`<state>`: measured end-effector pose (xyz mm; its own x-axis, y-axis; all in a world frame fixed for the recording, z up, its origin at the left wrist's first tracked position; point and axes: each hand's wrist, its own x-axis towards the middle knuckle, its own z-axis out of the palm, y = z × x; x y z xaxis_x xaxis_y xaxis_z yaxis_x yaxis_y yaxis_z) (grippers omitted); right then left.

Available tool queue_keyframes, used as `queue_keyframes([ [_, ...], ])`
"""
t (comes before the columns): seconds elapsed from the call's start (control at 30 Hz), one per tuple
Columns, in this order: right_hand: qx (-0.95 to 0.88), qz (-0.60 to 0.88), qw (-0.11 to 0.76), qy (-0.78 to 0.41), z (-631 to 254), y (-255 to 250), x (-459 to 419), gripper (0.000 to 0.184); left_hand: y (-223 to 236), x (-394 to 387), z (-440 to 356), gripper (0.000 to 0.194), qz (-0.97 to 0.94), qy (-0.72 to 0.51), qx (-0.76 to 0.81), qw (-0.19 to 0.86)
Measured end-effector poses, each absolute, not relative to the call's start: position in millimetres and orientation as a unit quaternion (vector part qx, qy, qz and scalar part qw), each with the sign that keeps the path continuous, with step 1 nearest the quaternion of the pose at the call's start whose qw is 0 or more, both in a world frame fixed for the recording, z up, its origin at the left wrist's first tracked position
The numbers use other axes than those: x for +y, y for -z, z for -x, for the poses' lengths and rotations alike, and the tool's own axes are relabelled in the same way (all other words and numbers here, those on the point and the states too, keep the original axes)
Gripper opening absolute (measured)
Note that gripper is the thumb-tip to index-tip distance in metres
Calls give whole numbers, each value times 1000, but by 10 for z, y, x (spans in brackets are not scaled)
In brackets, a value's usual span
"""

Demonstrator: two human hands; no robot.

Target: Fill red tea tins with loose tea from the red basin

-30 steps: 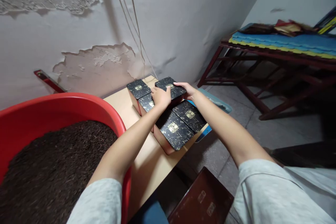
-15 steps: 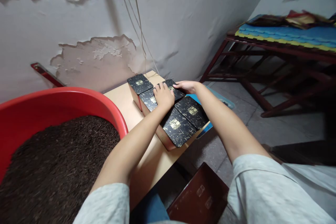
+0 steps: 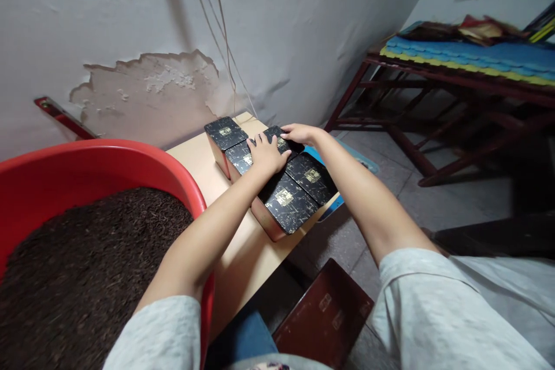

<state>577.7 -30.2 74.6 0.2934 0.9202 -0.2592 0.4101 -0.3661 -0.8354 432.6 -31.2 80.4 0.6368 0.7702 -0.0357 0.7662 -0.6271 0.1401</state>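
Note:
Several black tins with gold speckles and gold labels stand close together on the pale tabletop (image 3: 236,248). My left hand (image 3: 266,155) lies with spread fingers on the lid of the middle tin (image 3: 237,154), its thumb pointing toward the tin at right. My right hand (image 3: 300,134) rests with outstretched fingers on the far-right tin (image 3: 274,132). Nearest me are the front tin (image 3: 287,203), whose reddish side shows, and the right tin (image 3: 312,176). At the back left is another tin (image 3: 224,133). My hands partly hide the middle and far-right lids.
A large red tub (image 3: 191,179) of dark, loose tea-like leaves (image 3: 99,248) stands at left. Cords (image 3: 225,40) hang along the peeling wall. Below the table is a brown box (image 3: 325,312). At right, a dark red wooden frame (image 3: 359,84) carries blue and yellow mats (image 3: 468,55).
My left hand's fingers have spread wider on the lid. My right hand has shifted slightly further over the far-right tin. The whole view has moved a little; the tins keep their arrangement.

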Motion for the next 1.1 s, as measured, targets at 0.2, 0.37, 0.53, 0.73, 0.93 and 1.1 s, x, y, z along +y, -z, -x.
queue_keyframes([
  [0.2, -507, 753, 308, -284, -5700, -732, -273, 12, -908, -340, -4315, 64, -900, -26, 429, 72],
  [0.37, -508, 770, 291, -253, -5687, -609, -248, 25, -875, -346, -4326, 48, -901, -44, 429, 55],
  [0.53, -503, 796, 272, -199, -5645, -602, -346, 44, -888, -401, -4294, 44, -910, -77, 407, 24],
  [0.73, -537, 726, 429, -36, -5202, -1111, -587, 32, -1243, -550, -3853, 38, -943, -71, 326, 7],
  [0.93, -746, 532, 354, -188, -4067, -1597, -1055, 17, -1491, -979, -2575, 37, -946, 12, 323, 32],
  [1.1, -888, 389, 85, -231, -3115, -1551, -1472, 26, -1499, -1438, -1506, 33, -905, 95, 402, 101],
])
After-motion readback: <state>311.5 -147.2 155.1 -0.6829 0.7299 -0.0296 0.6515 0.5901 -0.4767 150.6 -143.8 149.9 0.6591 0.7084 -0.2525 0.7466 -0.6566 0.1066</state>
